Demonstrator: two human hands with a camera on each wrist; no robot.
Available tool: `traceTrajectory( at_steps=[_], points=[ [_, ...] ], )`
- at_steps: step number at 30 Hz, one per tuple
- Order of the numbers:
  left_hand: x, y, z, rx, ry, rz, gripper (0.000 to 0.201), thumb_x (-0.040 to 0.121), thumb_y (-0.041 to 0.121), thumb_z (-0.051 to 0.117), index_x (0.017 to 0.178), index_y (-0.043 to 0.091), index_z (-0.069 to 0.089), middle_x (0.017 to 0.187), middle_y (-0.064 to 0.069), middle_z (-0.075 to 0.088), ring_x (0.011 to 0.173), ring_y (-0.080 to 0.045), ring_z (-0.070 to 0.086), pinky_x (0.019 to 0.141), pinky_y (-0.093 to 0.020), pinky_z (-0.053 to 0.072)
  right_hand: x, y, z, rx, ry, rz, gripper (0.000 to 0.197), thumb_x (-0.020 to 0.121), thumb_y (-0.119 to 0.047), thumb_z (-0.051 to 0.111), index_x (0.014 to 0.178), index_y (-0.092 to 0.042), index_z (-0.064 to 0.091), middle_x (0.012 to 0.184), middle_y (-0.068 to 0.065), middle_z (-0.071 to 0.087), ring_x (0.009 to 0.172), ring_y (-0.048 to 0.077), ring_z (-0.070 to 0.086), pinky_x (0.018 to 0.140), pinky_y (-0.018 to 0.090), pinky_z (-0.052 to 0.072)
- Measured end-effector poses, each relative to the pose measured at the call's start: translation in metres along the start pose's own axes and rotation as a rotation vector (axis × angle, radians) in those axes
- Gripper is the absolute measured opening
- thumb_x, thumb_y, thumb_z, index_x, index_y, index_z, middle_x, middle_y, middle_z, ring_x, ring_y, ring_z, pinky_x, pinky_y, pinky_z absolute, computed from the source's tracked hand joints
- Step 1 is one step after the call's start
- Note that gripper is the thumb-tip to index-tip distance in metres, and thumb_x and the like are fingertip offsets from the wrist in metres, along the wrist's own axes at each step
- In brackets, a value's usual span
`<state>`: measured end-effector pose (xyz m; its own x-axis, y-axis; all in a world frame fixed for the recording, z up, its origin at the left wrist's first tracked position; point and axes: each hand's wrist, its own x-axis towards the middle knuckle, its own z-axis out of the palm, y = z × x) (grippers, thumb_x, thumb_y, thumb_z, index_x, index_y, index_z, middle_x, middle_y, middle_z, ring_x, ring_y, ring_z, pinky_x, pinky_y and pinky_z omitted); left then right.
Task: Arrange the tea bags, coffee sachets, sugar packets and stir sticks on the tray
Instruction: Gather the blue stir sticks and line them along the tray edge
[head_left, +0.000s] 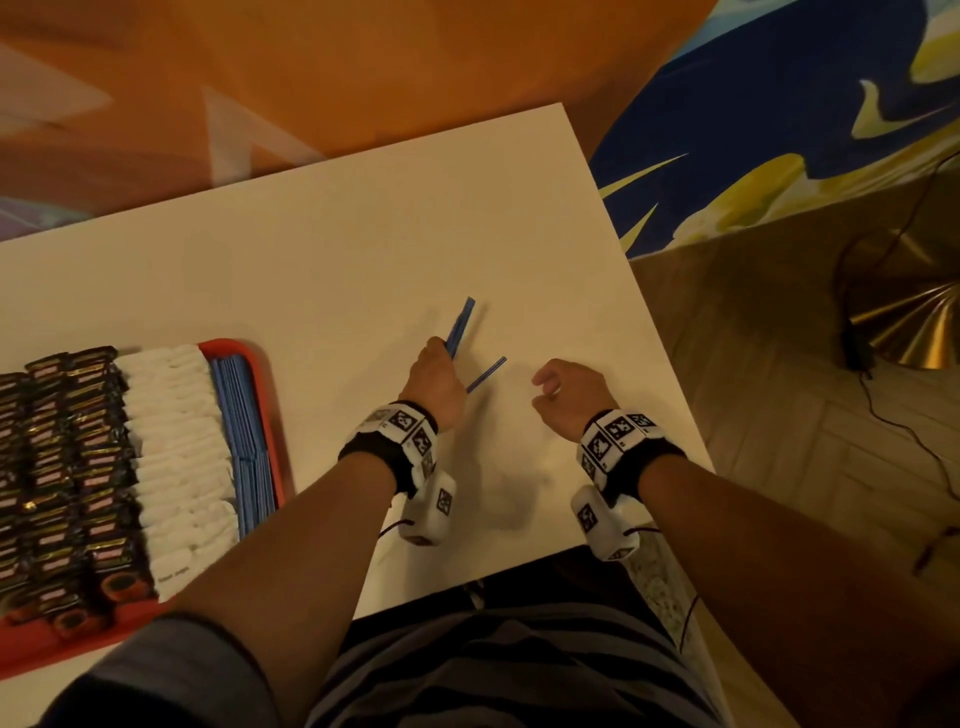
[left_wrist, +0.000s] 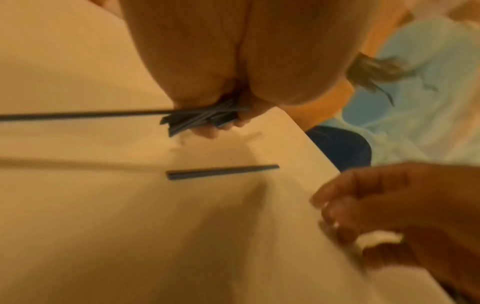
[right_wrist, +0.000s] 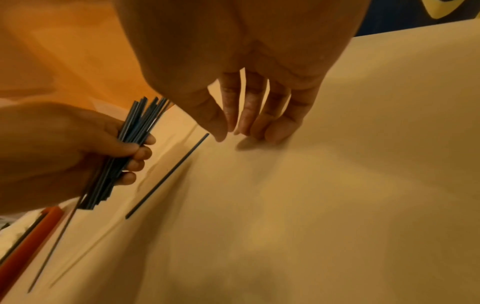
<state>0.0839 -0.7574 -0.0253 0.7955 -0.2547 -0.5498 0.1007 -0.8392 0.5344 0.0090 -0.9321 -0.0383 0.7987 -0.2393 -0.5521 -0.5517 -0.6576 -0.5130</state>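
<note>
My left hand (head_left: 438, 364) grips a bundle of several blue stir sticks (head_left: 462, 323) over the middle of the white table (head_left: 337, 234). In the left wrist view the bundle (left_wrist: 205, 118) fans out of the fist, and one stick juts far out to the side. A single loose stir stick (head_left: 487, 373) lies flat on the table between my hands. My right hand (head_left: 551, 391) hovers just right of it, holding nothing. In the right wrist view its fingertips (right_wrist: 242, 128) point down, close to the loose stick's (right_wrist: 168, 175) far end.
A red tray (head_left: 231, 347) sits at the table's left. It holds rows of dark coffee sachets (head_left: 67, 467), white sugar packets (head_left: 176, 441) and blue stir sticks (head_left: 244, 415). The table's right edge is close to my right wrist. A brass lamp base (head_left: 909, 322) stands on the floor.
</note>
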Motion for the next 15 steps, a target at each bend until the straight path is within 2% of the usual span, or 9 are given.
traceTrajectory(
  at_steps=[3,5,6,9,12,15],
  points=[
    [0.001,-0.011,-0.012,-0.237,0.064,-0.052,0.021,0.103,0.005,0.036,0.121,0.004,0.046,0.1,-0.009,0.052,0.088,-0.029,0.053,0.074,-0.031,0.037,-0.001,-0.013,0.004,-0.042,-0.053,-0.07,0.023,0.089,-0.013,0.061,0.112,-0.017,0.061,0.115,0.004,0.06,0.105,0.021,0.059,0.088,0.026,0.045],
    [0.004,-0.023,-0.015,-0.422,0.117,-0.102,0.012,0.103,0.01,0.037,0.109,0.012,0.046,0.087,-0.003,0.05,0.081,-0.026,0.049,0.07,-0.033,0.038,0.0,-0.025,0.008,-0.111,-0.092,-0.158,0.026,0.09,-0.011,0.058,0.116,-0.016,0.059,0.119,0.005,0.058,0.109,0.022,0.056,0.092,0.027,0.043],
    [0.004,-0.028,-0.018,-0.551,0.139,-0.131,0.011,0.102,0.01,0.037,0.101,0.016,0.046,0.083,-0.002,0.049,0.076,-0.026,0.047,0.065,-0.034,0.038,0.001,-0.032,0.011,-0.151,-0.105,-0.206,0.028,0.09,-0.01,0.057,0.117,-0.016,0.059,0.119,0.005,0.057,0.111,0.022,0.054,0.095,0.027,0.041],
    [0.0,-0.038,-0.026,-0.916,0.243,-0.229,0.025,0.094,-0.003,0.032,0.086,0.019,0.042,0.07,-0.004,0.045,0.054,-0.019,0.037,0.049,-0.028,0.031,0.007,-0.051,0.018,-0.263,-0.128,-0.295,0.03,0.09,-0.008,0.056,0.118,-0.02,0.058,0.12,0.003,0.054,0.113,0.021,0.05,0.098,0.029,0.041],
    [-0.009,-0.042,-0.041,-1.293,0.353,-0.293,0.028,0.093,-0.007,0.031,0.079,0.015,0.04,0.062,-0.002,0.036,0.049,-0.016,0.031,0.046,-0.025,0.028,0.013,-0.065,0.024,-0.414,-0.159,-0.322,0.034,0.089,-0.008,0.058,0.118,-0.026,0.056,0.12,0.001,0.051,0.115,0.021,0.047,0.097,0.035,0.044],
    [-0.013,-0.052,-0.053,-1.592,0.404,-0.347,0.031,0.1,0.011,0.038,0.07,0.018,0.038,0.055,0.002,0.031,0.048,-0.014,0.028,0.048,-0.026,0.027,0.017,-0.073,0.028,-0.547,-0.125,-0.352,0.041,0.09,-0.011,0.061,0.124,-0.03,0.053,0.122,0.0,0.049,0.118,0.022,0.044,0.095,0.035,0.045]
  ],
)
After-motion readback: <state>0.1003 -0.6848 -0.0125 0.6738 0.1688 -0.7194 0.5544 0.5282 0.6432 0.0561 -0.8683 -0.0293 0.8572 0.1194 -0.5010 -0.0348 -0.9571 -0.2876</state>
